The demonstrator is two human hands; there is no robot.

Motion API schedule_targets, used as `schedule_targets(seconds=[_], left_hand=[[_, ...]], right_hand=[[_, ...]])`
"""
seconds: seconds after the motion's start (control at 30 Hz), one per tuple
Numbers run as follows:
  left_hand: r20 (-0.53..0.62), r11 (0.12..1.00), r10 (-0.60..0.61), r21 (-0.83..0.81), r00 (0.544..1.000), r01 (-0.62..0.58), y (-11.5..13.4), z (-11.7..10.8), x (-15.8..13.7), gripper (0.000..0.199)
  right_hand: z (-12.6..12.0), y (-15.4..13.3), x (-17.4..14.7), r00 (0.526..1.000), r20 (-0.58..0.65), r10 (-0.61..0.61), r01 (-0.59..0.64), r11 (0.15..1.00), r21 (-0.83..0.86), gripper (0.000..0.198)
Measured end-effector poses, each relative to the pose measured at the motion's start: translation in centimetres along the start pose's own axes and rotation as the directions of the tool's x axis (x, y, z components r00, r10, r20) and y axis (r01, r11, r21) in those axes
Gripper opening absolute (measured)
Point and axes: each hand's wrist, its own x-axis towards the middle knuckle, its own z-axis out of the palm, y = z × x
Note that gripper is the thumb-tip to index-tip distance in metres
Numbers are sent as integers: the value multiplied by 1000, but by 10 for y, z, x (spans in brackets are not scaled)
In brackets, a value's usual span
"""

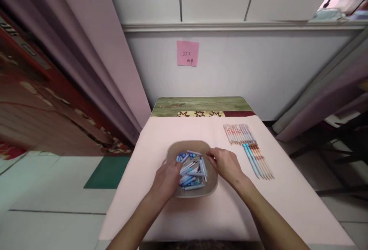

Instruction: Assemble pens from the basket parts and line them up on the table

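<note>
A beige plastic basin (211, 185) with rounded corners sits in the middle of the table. Inside it lie loose blue and white pen parts (193, 174): barrels, thin refills and small blue caps. My left hand (168, 177) is closed at the basin's left side, thumb over the rim; some of its fingers are hidden. At the upper right rim, my right hand (227, 162) has its fingers curled in a pinch on the edge. To the right of that hand, two light blue pens (252, 161) lie side by side, touching a row of beige-and-brown pens (262, 161).
Behind those pens is another row of pale, reddish-patterned pens (239, 134). A pink cloth (135, 211) covers the table, leaving a green patterned strip (201, 103) at the back. A pink note (188, 53) is stuck on the white wall. Curtains hang at both sides.
</note>
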Motion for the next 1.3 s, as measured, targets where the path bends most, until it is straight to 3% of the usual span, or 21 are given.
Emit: schedule_targets(seconds=[0.1, 0.23, 0.43, 0.63, 0.87, 1.03, 1.2, 1.27, 1.3], left_hand=[[-198, 998, 6, -58, 980, -18, -14, -2, -10, 16], [-366, 975, -134, -214, 921, 57, -37, -1, -22, 14], [-359, 940, -188, -337, 914, 61, -45, 1, -28, 17], [-358, 930, -187, -365, 915, 47, -41, -2, -32, 17], [-342, 931, -214, -356, 915, 84, -49, -3, -35, 17], [-343, 930, -207, -359, 916, 76, -47, -2, -34, 19], [-355, 916, -239, -390, 904, 89, -52, -4, -36, 18], [-353, 904, -248, -419, 902, 85, -49, -5, -34, 18], [-346, 893, -247, -444, 905, 74, -45, -6, -32, 18]], right_hand=[[2, 1, 0, 1000, -13, 17, -17, 1000, -5, 22], [5, -1, 0, 999, 50, -5, 8, 999, -51, 24], [27, -28, 22, 969, 185, -164, 182, 979, -87, 24], [52, -49, 50, 900, 307, -309, 355, 929, -106, 23], [61, -51, 58, 852, 328, -408, 455, 887, -78, 25], [58, -44, 56, 849, 287, -443, 465, 885, -9, 21], [34, -22, 41, 918, 106, -382, 371, 922, 113, 19], [27, -15, 30, 950, -1, -312, 301, 916, 265, 23], [26, -14, 24, 974, -68, -215, 221, 855, 469, 22]])
